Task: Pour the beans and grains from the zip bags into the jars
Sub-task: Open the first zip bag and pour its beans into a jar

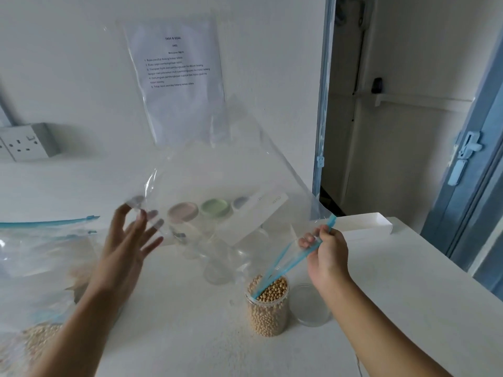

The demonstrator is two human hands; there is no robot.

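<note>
Right hand [325,254], centre right of the frame, pinches the blue zip strip [283,262] of a clear zip bag [217,164] with curled fingers. The bag is held up mid-frame and looks empty. The strip's lower end dips into the mouth of the open jar [268,308] at lower centre, which is full to the brim with pale round beans.

Left hand [128,240] is raised at centre left with fingers spread – the tips show blurred through the bag's lower left edge; contact unclear.

A clear lid [310,304] lies on the tabletop [394,281] just right of the jar. A second zip bag [40,254] with grain at its bottom fills the lower left.

Seen through the held bag – more jars with a pink lid [183,211] and a green lid [215,206]. A printed sheet [177,72] hangs on the wall at upper centre.
</note>
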